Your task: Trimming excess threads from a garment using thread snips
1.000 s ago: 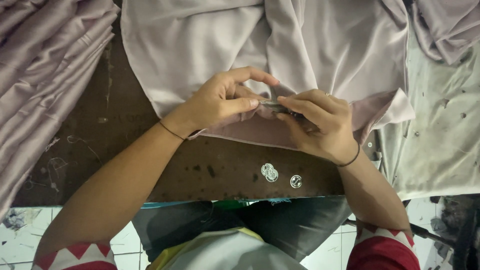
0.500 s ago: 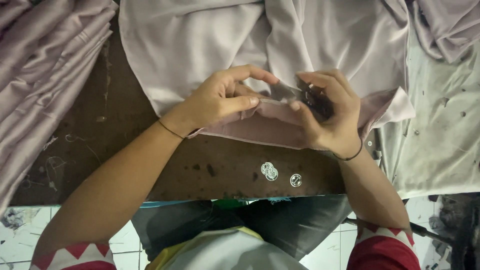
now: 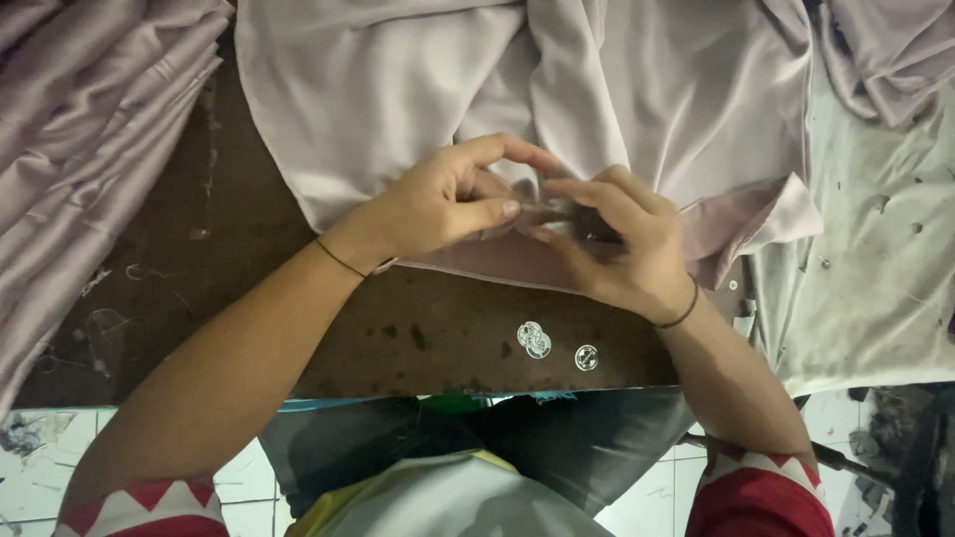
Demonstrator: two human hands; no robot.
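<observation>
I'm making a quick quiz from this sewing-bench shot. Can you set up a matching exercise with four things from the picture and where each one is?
Things:
1. pale lilac garment
2. clear buttons
3. stack of folded lilac fabric
4. thin dark bracelet

Places:
A. on the right wrist
B. loose on the dark wooden table, near its front edge
C. piled at the far left
D. spread over the table's middle, under both hands

Pairs: 1-D, 2-B, 3-C, 4-A
</observation>
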